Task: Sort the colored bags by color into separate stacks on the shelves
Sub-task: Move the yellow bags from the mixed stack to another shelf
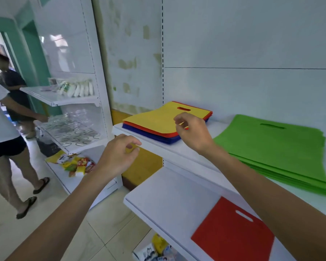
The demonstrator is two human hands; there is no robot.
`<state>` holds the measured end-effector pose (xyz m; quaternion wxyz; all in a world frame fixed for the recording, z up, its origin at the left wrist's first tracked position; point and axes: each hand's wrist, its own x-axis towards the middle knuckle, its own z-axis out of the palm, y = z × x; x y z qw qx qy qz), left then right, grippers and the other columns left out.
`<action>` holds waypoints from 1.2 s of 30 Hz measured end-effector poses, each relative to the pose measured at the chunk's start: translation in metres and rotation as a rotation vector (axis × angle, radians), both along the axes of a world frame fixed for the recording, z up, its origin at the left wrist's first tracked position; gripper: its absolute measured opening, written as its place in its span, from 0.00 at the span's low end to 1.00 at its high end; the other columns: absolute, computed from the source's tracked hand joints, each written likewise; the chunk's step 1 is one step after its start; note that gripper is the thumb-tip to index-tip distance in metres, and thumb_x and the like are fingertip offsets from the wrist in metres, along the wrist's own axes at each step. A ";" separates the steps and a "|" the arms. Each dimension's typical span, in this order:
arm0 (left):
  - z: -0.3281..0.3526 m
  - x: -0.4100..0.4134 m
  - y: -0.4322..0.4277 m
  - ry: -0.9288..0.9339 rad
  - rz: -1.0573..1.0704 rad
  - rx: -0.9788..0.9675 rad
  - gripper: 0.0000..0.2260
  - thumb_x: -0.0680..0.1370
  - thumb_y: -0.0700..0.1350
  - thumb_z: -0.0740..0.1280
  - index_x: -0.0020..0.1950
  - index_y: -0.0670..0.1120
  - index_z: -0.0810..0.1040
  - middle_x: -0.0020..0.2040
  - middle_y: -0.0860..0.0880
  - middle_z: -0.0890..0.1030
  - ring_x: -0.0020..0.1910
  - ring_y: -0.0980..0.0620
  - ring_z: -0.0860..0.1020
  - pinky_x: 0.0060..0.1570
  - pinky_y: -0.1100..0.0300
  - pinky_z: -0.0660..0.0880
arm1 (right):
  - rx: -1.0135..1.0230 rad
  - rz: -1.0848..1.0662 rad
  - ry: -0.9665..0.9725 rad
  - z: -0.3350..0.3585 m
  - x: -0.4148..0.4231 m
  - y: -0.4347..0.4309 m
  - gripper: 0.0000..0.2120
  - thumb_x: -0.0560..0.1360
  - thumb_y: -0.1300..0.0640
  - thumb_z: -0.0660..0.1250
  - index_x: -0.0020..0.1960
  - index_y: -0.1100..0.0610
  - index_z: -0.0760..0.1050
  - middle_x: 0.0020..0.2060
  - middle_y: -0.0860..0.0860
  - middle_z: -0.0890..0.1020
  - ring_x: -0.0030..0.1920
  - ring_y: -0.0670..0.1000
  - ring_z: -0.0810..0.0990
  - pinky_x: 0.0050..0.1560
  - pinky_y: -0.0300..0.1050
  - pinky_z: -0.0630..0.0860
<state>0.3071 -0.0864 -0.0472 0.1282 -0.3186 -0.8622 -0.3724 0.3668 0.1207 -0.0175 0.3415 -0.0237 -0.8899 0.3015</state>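
Observation:
A mixed pile lies at the left end of the upper shelf [188,147]: a yellow bag [158,117] on top, red bags [158,131] under it and blue bags [158,138] at the bottom. A stack of green bags [275,147] fills the right part of the same shelf. One red bag [231,234] lies flat on the lower shelf [169,196]. My right hand [194,130] hovers over the pile's near right corner, fingers loosely curled, holding nothing. My left hand [119,155] hangs in front of the upper shelf's left corner, fingers relaxed and holding nothing.
A second white shelf unit [73,102] stands to the left with packaged goods and snack packets [77,164]. Two people [6,129] stand by it near a green doorway. More packets [158,249] lie below the lower shelf. Tiled floor lies beneath.

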 end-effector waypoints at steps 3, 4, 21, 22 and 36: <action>0.002 -0.025 0.015 -0.001 -0.034 0.033 0.07 0.76 0.41 0.64 0.50 0.50 0.79 0.51 0.52 0.76 0.49 0.56 0.74 0.46 0.63 0.69 | 0.023 -0.024 -0.001 0.011 -0.024 0.010 0.12 0.76 0.64 0.61 0.58 0.61 0.75 0.52 0.53 0.80 0.46 0.49 0.76 0.49 0.38 0.72; 0.003 -0.033 0.019 0.001 -0.048 0.044 0.07 0.76 0.40 0.64 0.50 0.50 0.79 0.51 0.52 0.76 0.49 0.56 0.75 0.47 0.63 0.69 | 0.024 -0.033 -0.003 0.014 -0.033 0.015 0.12 0.76 0.64 0.61 0.58 0.61 0.75 0.52 0.53 0.80 0.46 0.49 0.77 0.49 0.39 0.73; 0.020 -0.203 0.057 0.030 -0.183 0.084 0.07 0.77 0.41 0.64 0.51 0.49 0.79 0.51 0.54 0.75 0.48 0.57 0.73 0.43 0.67 0.67 | -0.009 -0.313 -0.004 0.025 -0.143 0.066 0.13 0.78 0.63 0.59 0.62 0.59 0.72 0.51 0.53 0.78 0.47 0.48 0.75 0.40 0.37 0.71; 0.019 -0.218 0.061 0.020 -0.215 0.074 0.06 0.77 0.41 0.64 0.50 0.50 0.79 0.51 0.54 0.75 0.49 0.57 0.74 0.43 0.66 0.67 | 0.001 -0.348 -0.006 0.023 -0.147 0.068 0.13 0.78 0.63 0.59 0.62 0.59 0.72 0.51 0.52 0.78 0.47 0.48 0.75 0.41 0.38 0.71; -0.006 -0.348 0.122 -0.176 -0.414 -0.125 0.14 0.75 0.46 0.67 0.59 0.46 0.77 0.56 0.45 0.79 0.53 0.48 0.76 0.45 0.62 0.67 | -0.203 -1.190 -0.336 -0.027 -0.184 0.060 0.20 0.77 0.54 0.60 0.64 0.64 0.64 0.62 0.62 0.70 0.62 0.62 0.69 0.56 0.52 0.70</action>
